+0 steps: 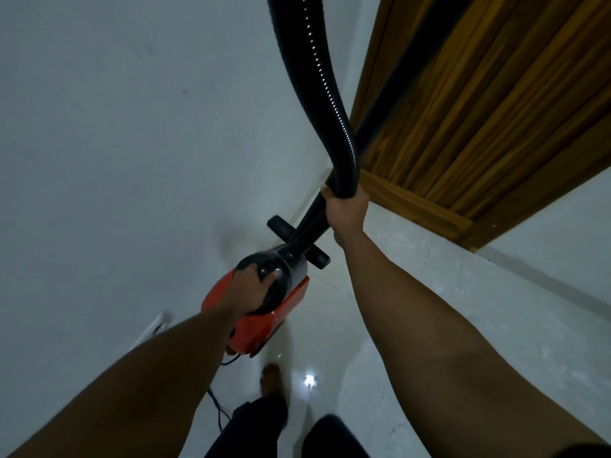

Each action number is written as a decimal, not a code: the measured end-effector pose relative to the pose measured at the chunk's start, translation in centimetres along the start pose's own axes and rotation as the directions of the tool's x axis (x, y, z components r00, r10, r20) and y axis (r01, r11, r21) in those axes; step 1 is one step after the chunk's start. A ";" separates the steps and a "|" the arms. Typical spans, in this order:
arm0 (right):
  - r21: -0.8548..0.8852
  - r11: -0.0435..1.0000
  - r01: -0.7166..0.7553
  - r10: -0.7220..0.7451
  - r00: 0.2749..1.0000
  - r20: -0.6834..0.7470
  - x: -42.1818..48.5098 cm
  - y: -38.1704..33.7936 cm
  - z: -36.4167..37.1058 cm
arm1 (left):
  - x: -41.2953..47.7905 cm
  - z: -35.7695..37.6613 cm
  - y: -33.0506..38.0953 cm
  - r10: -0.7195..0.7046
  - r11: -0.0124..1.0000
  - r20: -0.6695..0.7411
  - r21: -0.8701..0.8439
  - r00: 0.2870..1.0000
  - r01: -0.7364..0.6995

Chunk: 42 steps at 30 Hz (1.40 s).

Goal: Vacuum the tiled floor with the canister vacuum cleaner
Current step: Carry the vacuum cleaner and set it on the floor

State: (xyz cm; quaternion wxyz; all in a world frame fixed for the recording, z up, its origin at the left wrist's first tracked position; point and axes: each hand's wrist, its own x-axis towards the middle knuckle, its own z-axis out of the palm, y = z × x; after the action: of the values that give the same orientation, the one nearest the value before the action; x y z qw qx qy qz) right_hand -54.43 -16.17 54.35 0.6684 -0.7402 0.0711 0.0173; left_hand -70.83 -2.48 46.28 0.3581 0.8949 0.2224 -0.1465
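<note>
A red and black canister vacuum cleaner [261,325] hangs above the pale tiled floor [413,292], carried by its black top handle in my left hand [251,285]. My right hand [347,206] is closed around the black wand [314,223], just below where the ribbed black hose [317,77] loops up and out of the top of the view. The black floor nozzle [297,241] sits at the wand's lower end near the base of the left wall, and I cannot tell if it touches the floor.
A white wall [132,127] runs along the left. A wooden door [479,110] stands at the upper right, with a white wall beyond it. The black power cord [216,404] trails on the floor by my foot [272,378]. A white wall fitting [158,325] sits low left.
</note>
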 end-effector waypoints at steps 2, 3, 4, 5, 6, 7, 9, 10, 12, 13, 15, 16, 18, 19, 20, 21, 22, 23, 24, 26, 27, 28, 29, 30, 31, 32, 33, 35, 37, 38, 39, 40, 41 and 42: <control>-0.016 1.000 0.006 -0.005 1.000 0.022 -3.3 0.1 -1.1 | -3.7 0.6 -0.6 -0.010 0.999 -0.014 0.030 1.000 0.011; -0.018 1.000 0.006 -0.005 0.999 0.034 -5.0 0.1 -1.5 | -5.7 0.8 -0.7 -0.013 0.999 -0.019 0.031 1.000 0.014; -0.013 1.000 0.015 -0.015 0.999 0.049 -6.9 0.1 -2.2 | -8.1 1.3 -1.0 -0.019 1.000 -0.036 0.019 0.999 0.020; -0.019 1.000 0.023 -0.022 0.997 0.069 -9.3 0.4 -3.1 | -11.1 2.0 -1.3 -0.033 0.999 -0.053 -0.002 0.998 0.033; -0.012 1.000 0.028 -0.027 0.997 0.077 -11.1 0.4 -3.9 | -13.3 2.5 -1.6 -0.047 0.999 -0.066 -0.005 0.997 0.046; -0.006 1.000 0.026 -0.025 0.996 0.083 -13.5 0.8 -4.9 | -16.1 3.0 -1.9 -0.054 0.998 -0.066 0.005 0.996 0.055; -0.015 1.000 0.019 -0.018 0.997 0.080 -17.2 1.4 -6.3 | -19.9 4.3 -2.9 -0.083 0.996 -0.070 0.014 0.994 0.085; -0.014 1.000 0.010 -0.009 0.997 0.079 -19.0 1.8 -7.0 | -21.5 5.0 -3.6 -0.097 0.995 -0.071 0.021 0.993 0.099; -0.021 1.000 0.000 0.002 0.995 0.099 -23.5 2.3 -8.6 | -25.5 6.5 -5.5 -0.115 0.993 -0.051 -0.006 0.992 0.114; -0.026 1.000 -0.007 0.010 0.993 0.116 -25.2 2.6 -9.1 | -27.1 7.2 -6.6 -0.134 0.991 -0.048 -0.027 0.990 0.133; -0.017 1.000 -0.025 0.027 0.989 0.145 -28.7 3.4 -9.8 | -30.1 8.8 -9.2 -0.161 0.986 -0.048 -0.041 0.986 0.159; -0.007 0.999 -0.033 0.034 0.987 0.159 -30.3 3.9 -10.0 | -31.5 9.3 -10.3 -0.170 0.985 -0.054 -0.049 0.984 0.168; -0.004 0.999 -0.053 0.053 0.983 0.177 -34.2 4.9 -10.2 | -34.5 10.5 -13.3 -0.201 0.979 -0.048 -0.051 0.978 0.199; -0.005 0.998 -0.063 0.063 0.980 0.187 -36.1 5.5 -10.2 | -35.9 11.1 -14.8 -0.204 0.978 -0.044 -0.048 0.978 0.202; -0.003 0.997 -0.082 0.081 0.977 0.196 -38.1 6.2 -10.1 | -37.5 11.7 -16.3 -0.207 0.977 -0.039 -0.055 0.978 0.204; -0.006 0.995 -0.097 0.096 0.975 0.201 -39.9 6.9 -10.0 | -39.0 12.2 -17.8 -0.214 0.975 -0.034 -0.061 0.976 0.212; -0.014 0.994 -0.104 0.104 0.972 0.209 -42.4 7.7 -9.9 | -41.0 12.6 -19.4 -0.226 0.972 -0.026 -0.065 0.974 0.224; -0.020 0.993 -0.116 0.118 0.971 0.209 -44.6 8.5 -9.8 | -42.9 13.1 -21.0 -0.231 0.971 -0.028 -0.071 0.972 0.229; -0.022 0.992 -0.124 0.126 0.971 0.201 -46.0 9.2 -9.8 | -44.1 13.5 -22.2 -0.229 0.972 -0.026 -0.068 0.973 0.227; -0.034 0.991 -0.130 0.134 0.970 0.205 -51.1 11.0 -9.4 | -48.7 14.1 -25.6 -0.261 0.963 -0.006 -0.072 0.965 0.260; -0.038 0.990 -0.135 0.140 0.967 0.213 -53.3 11.8 -9.2 | -50.6 14.4 -27.1 -0.266 0.962 -0.012 -0.061 0.964 0.265; -0.038 0.989 -0.142 0.147 0.963 0.225 -55.3 12.5 -8.9 | -52.5 14.7 -28.5 -0.269 0.962 -0.014 -0.046 0.963 0.268; -0.053 0.987 -0.154 0.162 0.959 0.231 -58.4 13.4 -8.8 | -55.5 15.0 -29.9 -0.280 0.960 -0.007 -0.029 0.960 0.280; -0.059 0.985 -0.163 0.173 0.959 0.224 -59.5 14.1 -8.7 | -56.7 15.0 -30.4 -0.271 0.962 -0.014 -0.029 0.962 0.271; -0.069 0.983 -0.173 0.184 0.957 0.225 -61.4 15.0 -8.7 | -58.5 15.1 -31.3 -0.272 0.962 -0.009 -0.022 0.962 0.272; -0.071 0.982 -0.175 0.187 0.956 0.227 -63.7 15.7 -8.6 | -60.4 14.9 -32.3 -0.271 0.963 -0.001 -0.006 0.963 0.271; -0.082 0.981 -0.175 0.189 0.956 0.223 -65.5 16.7 -8.6 | -61.8 14.9 -33.4 -0.268 0.963 0.012 0.034 0.963 0.267; -0.080 0.979 -0.189 0.203 0.953 0.225 -68.3 18.5 -8.6 | -63.6 15.3 -35.0 -0.277 0.957 0.100 0.114 0.956 0.265; -0.095 0.969 -0.229 0.245 0.945 0.217 -70.5 20.2 -9.1 | -65.3 15.9 -35.9 -0.288 0.952 0.170 0.154 0.943 0.263; -0.104 0.964 -0.245 0.263 0.941 0.212 -71.1 20.8 -9.5 | -66.0 16.4 -36.0 -0.289 0.953 0.177 0.143 0.941 0.266; -0.115 0.961 -0.250 0.269 0.941 0.204 -71.5 21.3 -10.0 | -66.4 16.8 -35.9 -0.280 0.957 0.167 0.132 0.945 0.260; -0.132 0.959 -0.252 0.274 0.942 0.192 -71.6 22.0 -10.4 | -66.7 17.4 -35.9 -0.269 0.961 0.161 0.110 0.950 0.254; -0.143 0.957 -0.251 0.275 0.944 0.181 -71.5 22.4 -10.9 | -66.8 17.9 -35.6 -0.260 0.964 0.157 0.103 0.953 0.246; -0.148 0.956 -0.252 0.276 0.946 0.170 -71.3 23.1 -11.4 | -66.6 18.6 -35.6 -0.249 0.967 0.156 0.099 0.956 0.236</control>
State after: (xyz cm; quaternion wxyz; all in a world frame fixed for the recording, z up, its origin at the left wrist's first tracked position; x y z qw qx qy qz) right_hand -128.72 -23.85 41.32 0.6165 -0.7590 0.1049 0.1811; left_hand -147.86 -12.18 40.82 0.3192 0.8588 0.2938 -0.2725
